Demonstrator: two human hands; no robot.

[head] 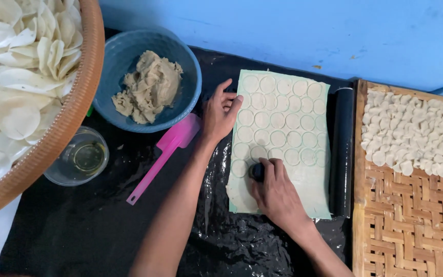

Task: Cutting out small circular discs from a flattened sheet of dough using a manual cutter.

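Right hand (278,195) gripping a dark round cutter (256,172) on the dough sheet (303,174), rows above it already stamped, bare strip beneath; left hand (220,113), fingers loosely spread, steadies its edge.

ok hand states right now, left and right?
Left hand: open, fingers resting flat on the left edge of the dough sheet, holding nothing.
Right hand: closed around a small dark round cutter, pressed onto the sheet.

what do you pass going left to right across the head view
round woven basket of white discs → clear glass bowl of oil → blue plastic bowl of beige dough → left hand → black roller → flat woven bamboo tray
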